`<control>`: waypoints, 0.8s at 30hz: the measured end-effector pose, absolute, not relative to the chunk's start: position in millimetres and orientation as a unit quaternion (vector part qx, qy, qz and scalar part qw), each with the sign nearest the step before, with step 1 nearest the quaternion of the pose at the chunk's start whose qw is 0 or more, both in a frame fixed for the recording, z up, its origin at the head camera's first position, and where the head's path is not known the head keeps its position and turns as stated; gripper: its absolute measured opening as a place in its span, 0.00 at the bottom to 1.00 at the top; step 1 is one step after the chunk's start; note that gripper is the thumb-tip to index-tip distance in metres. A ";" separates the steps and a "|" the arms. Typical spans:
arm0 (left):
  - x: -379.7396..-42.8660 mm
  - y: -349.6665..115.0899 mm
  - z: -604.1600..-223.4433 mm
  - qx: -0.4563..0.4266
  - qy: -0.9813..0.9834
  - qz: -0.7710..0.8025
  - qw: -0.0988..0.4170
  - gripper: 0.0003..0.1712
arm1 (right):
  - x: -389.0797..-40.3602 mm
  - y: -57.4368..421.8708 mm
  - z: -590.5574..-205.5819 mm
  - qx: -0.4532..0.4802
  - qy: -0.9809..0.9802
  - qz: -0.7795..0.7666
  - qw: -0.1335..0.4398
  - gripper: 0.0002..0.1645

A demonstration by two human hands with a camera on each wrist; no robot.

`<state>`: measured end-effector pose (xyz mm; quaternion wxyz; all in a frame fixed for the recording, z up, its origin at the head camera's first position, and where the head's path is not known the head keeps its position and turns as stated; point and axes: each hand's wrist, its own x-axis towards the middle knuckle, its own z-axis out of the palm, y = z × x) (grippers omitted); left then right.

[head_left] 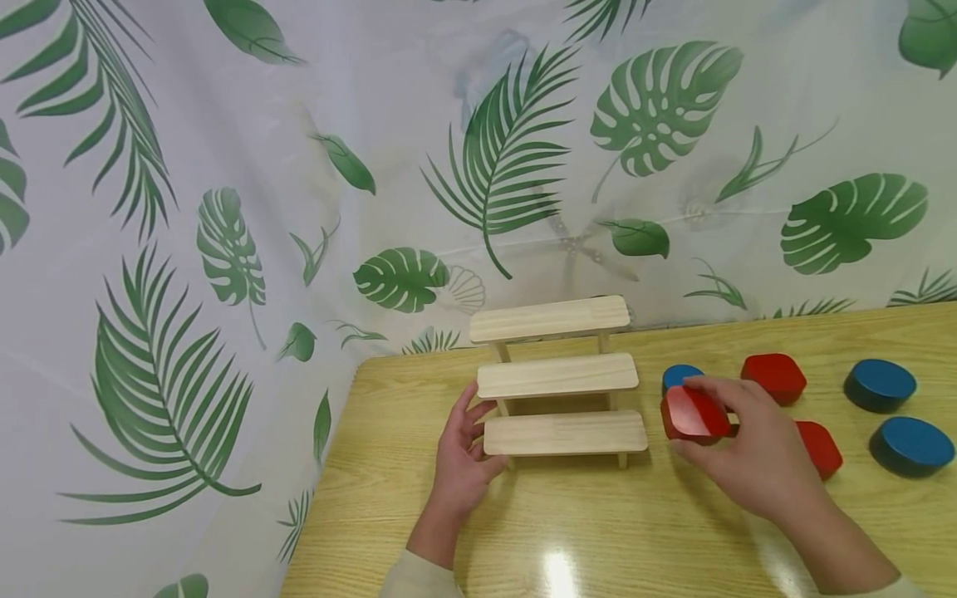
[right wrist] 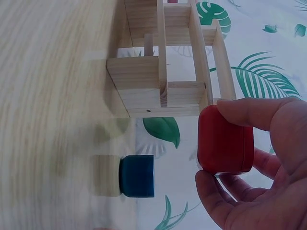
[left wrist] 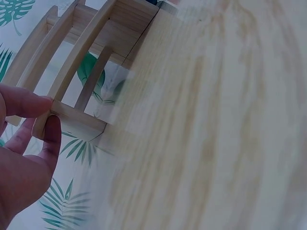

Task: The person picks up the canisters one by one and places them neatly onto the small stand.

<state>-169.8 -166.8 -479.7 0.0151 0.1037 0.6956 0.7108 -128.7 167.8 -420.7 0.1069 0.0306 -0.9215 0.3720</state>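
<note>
A small three-step wooden shelf [head_left: 557,378] of pale boards stands on the table. My left hand [head_left: 465,457] is at its left side, and in the left wrist view the thumb and fingers [left wrist: 52,143] pinch the end of the lowest board. To the right of the shelf, my right hand [head_left: 758,448] holds a red rounded-square box [head_left: 691,414] between thumb and fingers, raised off the table. The right wrist view has this red box [right wrist: 224,140] level with the shelf's upper boards. Partly hidden behind it in the head view is a blue box [head_left: 680,375] on the table.
One red box [head_left: 773,378] stands beyond my right hand, and another red box [head_left: 821,450] is partly covered by it. Farther right are two blue oval boxes [head_left: 880,384] on the wooden table [head_left: 404,407]. A leaf-print curtain [head_left: 404,166] hangs behind and at the left.
</note>
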 end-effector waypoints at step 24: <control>-169.5 -166.3 -477.6 0.103 0.680 0.726 0.018 0.63 | -126.0 164.6 -412.5 0.050 -0.915 0.378 0.131 0.47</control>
